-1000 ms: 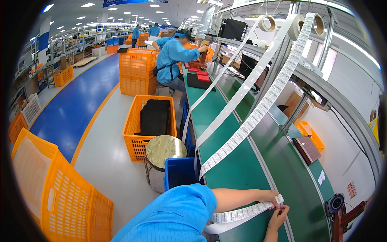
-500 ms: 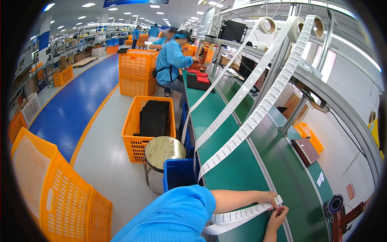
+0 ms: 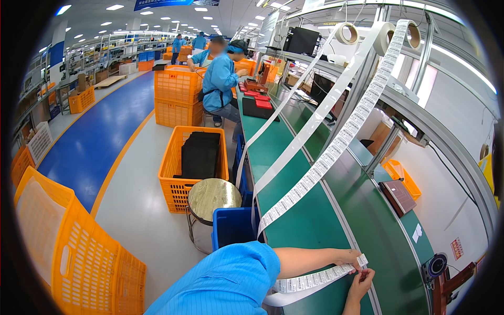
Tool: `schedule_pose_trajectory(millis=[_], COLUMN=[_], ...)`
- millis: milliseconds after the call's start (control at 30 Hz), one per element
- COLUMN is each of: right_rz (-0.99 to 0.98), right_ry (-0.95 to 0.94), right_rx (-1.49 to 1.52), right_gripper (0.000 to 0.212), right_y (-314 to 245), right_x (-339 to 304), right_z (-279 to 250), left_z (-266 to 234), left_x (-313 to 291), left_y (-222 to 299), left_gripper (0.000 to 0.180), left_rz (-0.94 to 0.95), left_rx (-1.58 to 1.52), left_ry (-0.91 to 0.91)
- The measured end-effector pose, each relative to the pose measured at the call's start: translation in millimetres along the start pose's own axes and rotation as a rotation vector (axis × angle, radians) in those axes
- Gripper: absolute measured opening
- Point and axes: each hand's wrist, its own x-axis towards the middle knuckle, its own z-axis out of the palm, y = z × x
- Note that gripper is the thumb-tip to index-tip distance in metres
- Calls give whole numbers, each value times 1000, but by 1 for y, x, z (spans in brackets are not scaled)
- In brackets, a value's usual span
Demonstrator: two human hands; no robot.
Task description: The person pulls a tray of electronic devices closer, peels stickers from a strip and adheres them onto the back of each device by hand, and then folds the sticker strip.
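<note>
My left hand (image 3: 346, 257) reaches across the green bench and pinches the end of a label strip (image 3: 310, 281), white with dark print. A small white label (image 3: 363, 260) sticks up at its fingertips. Just below, my right hand (image 3: 361, 283) has its fingers closed together at the same strip end; whether it grips the strip or a single label is too small to make out. The strip sags in a loop toward my blue sleeve, which hides part of it. A long printed label strip (image 3: 336, 149) hangs down from a roll (image 3: 413, 35) at the upper right.
Two plain white strips (image 3: 315, 121) hang beside the printed one over the green bench (image 3: 283, 191). Left of the bench stand a round stool (image 3: 214, 199), a blue bin (image 3: 233, 226) and orange crates (image 3: 194, 184). Co-workers (image 3: 219, 79) sit farther along.
My hands and the label strip stay almost in place. Farther along the bench, a seated co-worker in blue has drawn an arm back, and the person beside has shifted.
</note>
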Motion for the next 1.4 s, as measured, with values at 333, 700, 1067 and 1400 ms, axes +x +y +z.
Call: schedule_pose_trajectory(millis=[333,700,1067,1400], right_rz=[-807,-1270,-1341,-1382], right_ry=[243,80,113,168], right_rx=[-312,-9,63,140], right_gripper=[18,19,18,17], right_y=[-132,-190,-192,-196], right_x=[-3,-53,-50,-47], right_z=[-18,-78,-87,-93], left_z=[-2,-2,-7,-8], left_x=[12,4,5,3], left_y=[-5,-1,0,-2], left_gripper=[28,32,38,38], left_rz=[-10,-40,-61,-66], left_rx=[24,50,43,58], left_ry=[-37,-48,-40,-22])
